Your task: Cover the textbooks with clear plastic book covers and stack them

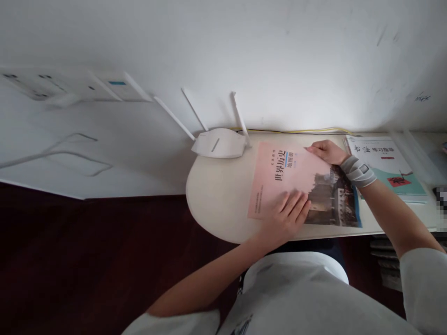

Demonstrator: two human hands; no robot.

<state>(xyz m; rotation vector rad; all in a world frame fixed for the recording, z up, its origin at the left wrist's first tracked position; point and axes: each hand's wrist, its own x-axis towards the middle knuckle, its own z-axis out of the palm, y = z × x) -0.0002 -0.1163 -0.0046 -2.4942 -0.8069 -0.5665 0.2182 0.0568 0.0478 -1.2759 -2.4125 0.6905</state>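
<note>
A pink atlas [268, 181], with Chinese lettering and a photo of buildings on its cover, lies turned sideways on the cream tabletop [216, 200]. Flat on the cover near its lower edge rests my left hand [291, 214], fingers stretched out. At the far edge, my right hand [326, 151] is closed, thumb and fingers pinching the atlas there. A grey band [359, 171] wraps my right wrist. Just right of that wrist is a white and green calligraphy workbook [379, 156], partly covered by my forearm.
A white router [220, 143] with three raised antennas stands at the table's back left, against the wall. Yellow and black cables [296, 131] run along the back edge. Wall sockets [118, 86] and a loose cord [56, 153] are at left. Dark floor [87, 260] lies below.
</note>
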